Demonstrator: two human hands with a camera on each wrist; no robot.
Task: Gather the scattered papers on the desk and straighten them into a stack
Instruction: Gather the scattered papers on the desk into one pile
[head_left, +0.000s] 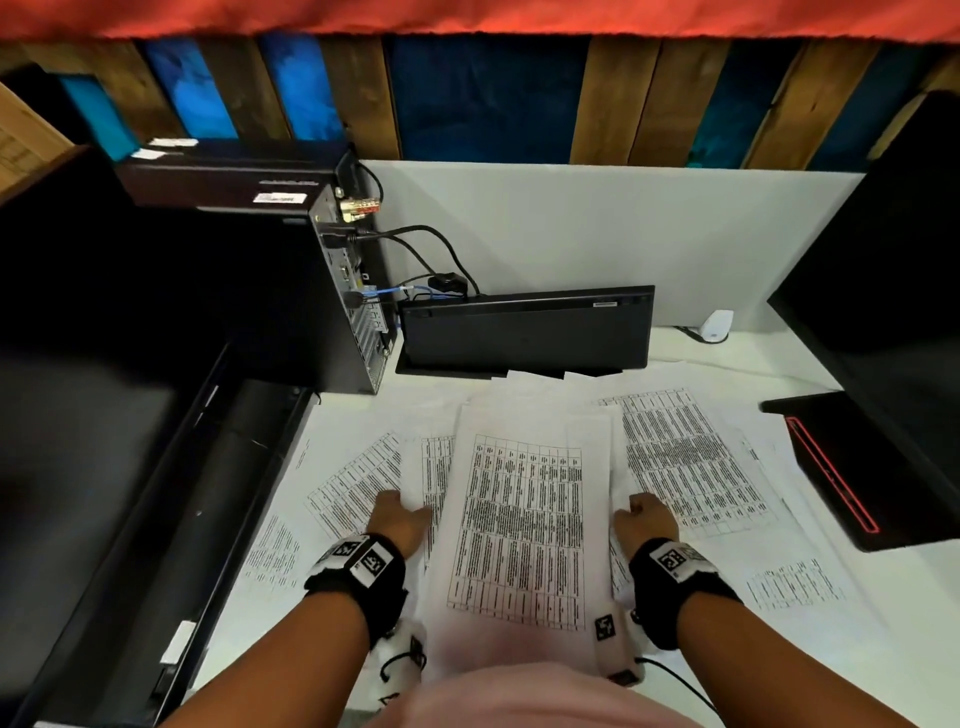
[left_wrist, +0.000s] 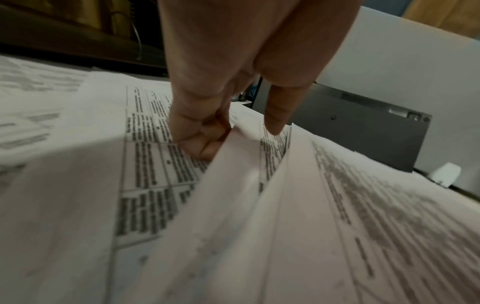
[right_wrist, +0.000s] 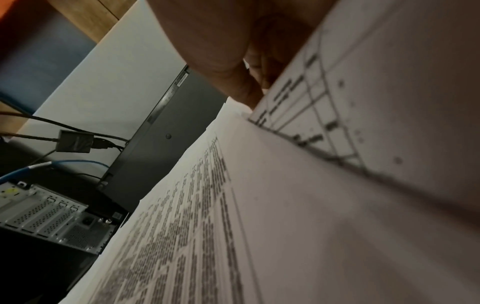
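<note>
A bundle of printed table sheets (head_left: 524, 519) is held up between my two hands over the white desk (head_left: 597, 234). My left hand (head_left: 397, 519) pinches the bundle's left edge. In the left wrist view its curled fingers (left_wrist: 200, 142) lie beside the sheets and one straight finger rests on top of the papers (left_wrist: 324, 205). My right hand (head_left: 647, 514) grips the bundle's right edge, and its fingers (right_wrist: 233, 78) are mostly hidden behind a sheet (right_wrist: 363, 102). Loose sheets lie flat at the left (head_left: 353, 483), right (head_left: 685, 457), near left (head_left: 270, 556) and near right (head_left: 795, 582).
A black keyboard (head_left: 524, 332) leans against the white partition behind the papers. A computer tower (head_left: 353, 291) with cables stands at the back left, and a black printer (head_left: 156, 467) sits beside the desk. A monitor (head_left: 893, 260) and its base (head_left: 831, 467) stand at the right.
</note>
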